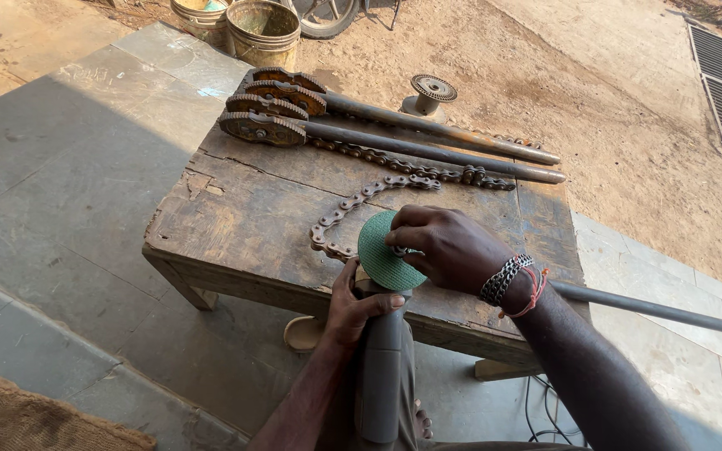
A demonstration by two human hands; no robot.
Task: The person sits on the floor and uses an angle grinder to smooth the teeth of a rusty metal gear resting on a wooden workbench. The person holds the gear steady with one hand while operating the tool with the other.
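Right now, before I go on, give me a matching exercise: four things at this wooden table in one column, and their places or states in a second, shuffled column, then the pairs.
Things:
1. round green abrasive disc
2. grey cylindrical grinder body
3. two rusty long-handled chain wrenches
4. two dirty plastic buckets

Places or states:
A. on the ground beyond the table's far end
B. gripped by the left hand
C. lying side by side along the far part of the worn wooden table
D. under the fingers of the right hand

Pairs: 1-D, 2-B, 3-C, 4-A
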